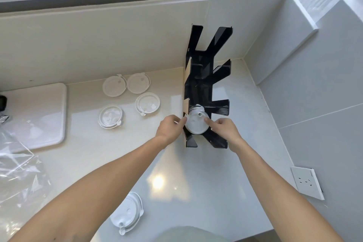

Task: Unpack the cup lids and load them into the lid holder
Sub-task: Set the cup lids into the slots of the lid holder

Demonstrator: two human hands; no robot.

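near the centre of the frame both hands meet at a white cup lid (197,124) seated in the nearest compartment of the black lid holder (204,84): the left hand (170,128) pinches the lid's left rim with curled fingers, while the right hand (224,126) has its fingers curled and its forefinger tip on the lid's right edge. four loose lids (129,99) lie on the pale counter (225,173) left of centre, another lid (127,212) sits at the lower middle, and crumpled clear wrap (17,173) lies at the left edge.
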